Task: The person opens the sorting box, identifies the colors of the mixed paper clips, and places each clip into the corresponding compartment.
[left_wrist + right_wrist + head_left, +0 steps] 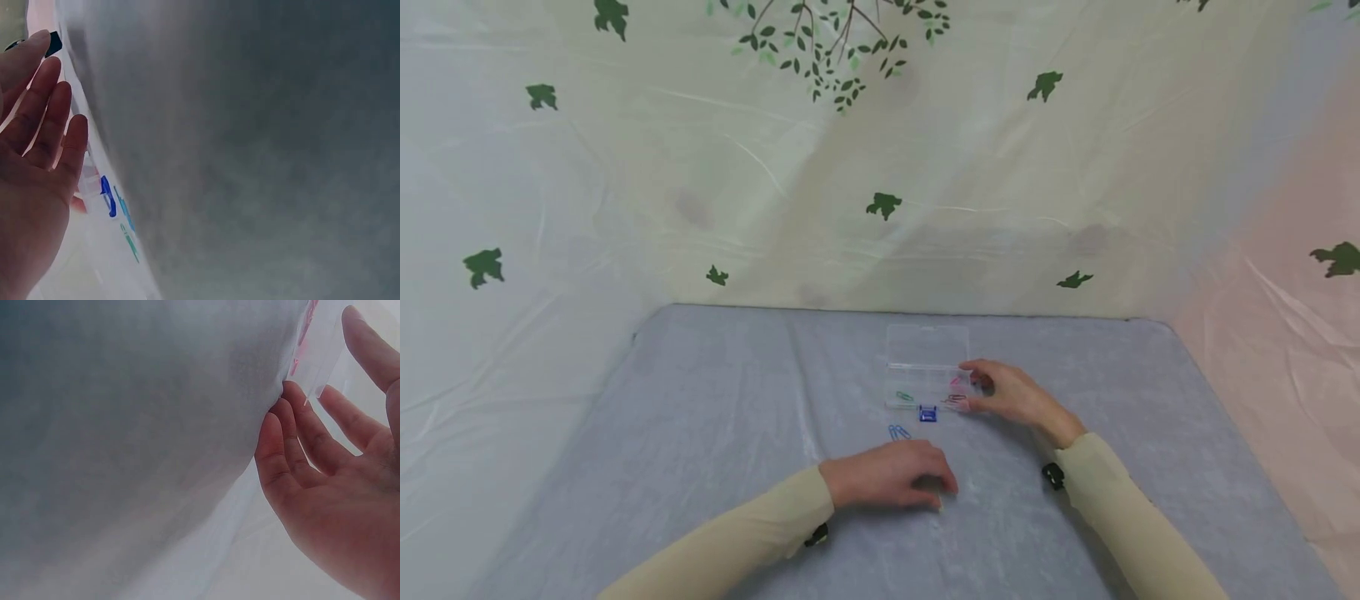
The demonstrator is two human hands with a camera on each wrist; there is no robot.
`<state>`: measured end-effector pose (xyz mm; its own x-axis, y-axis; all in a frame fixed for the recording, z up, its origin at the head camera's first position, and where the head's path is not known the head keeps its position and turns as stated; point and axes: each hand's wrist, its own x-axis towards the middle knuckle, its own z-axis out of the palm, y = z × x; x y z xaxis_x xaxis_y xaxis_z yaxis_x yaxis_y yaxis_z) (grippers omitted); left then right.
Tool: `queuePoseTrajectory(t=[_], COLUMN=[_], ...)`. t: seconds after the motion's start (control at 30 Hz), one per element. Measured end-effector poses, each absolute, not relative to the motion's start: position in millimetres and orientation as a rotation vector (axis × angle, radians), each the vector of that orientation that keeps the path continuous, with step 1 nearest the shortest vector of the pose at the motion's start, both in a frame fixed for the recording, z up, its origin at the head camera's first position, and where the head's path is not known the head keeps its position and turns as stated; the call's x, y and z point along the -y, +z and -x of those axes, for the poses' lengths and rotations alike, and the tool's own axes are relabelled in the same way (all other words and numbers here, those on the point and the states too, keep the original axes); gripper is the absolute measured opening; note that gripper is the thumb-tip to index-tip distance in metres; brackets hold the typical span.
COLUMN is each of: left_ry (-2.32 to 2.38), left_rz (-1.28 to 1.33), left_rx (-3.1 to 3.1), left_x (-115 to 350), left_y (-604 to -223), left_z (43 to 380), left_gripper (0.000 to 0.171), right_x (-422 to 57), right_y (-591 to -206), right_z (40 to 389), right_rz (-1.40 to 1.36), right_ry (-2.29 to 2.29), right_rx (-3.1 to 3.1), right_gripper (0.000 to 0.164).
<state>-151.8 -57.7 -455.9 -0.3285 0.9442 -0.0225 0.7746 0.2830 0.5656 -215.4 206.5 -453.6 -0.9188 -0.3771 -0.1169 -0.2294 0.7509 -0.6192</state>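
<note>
A clear plastic box lies with its lid folded back; a blue latch is on its front edge. Inside are a green paper clip at the left and several pink and dark red paper clips at the right. My right hand grips the box's right end, thumb by the front corner and fingertips by the hinge side. Nearer to me, my left hand hovers over the cloth, fingers loosely bent with nothing in them. Just beyond it lie blue paper clips.
Grey cloth covers the table. A pale curtain with green leaf prints hangs behind the far edge and at both sides. Each sleeve has a small black device at the wrist.
</note>
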Motion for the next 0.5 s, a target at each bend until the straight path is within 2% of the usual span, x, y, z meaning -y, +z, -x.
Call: queuePoseTrajectory(t=[0.5], left_ry=[0.569], left_rz=[-1.547], left_rx=[-2.209], left_x=[55.1], left_y=[-463.4], left_z=[153.8], left_gripper=[0.019], right_x=[-204.8], right_y=[-454.6], right_z=[214.8], right_rz=[0.431], right_ry=[-0.94], right_rx=[-2.703], right_gripper=[0.072])
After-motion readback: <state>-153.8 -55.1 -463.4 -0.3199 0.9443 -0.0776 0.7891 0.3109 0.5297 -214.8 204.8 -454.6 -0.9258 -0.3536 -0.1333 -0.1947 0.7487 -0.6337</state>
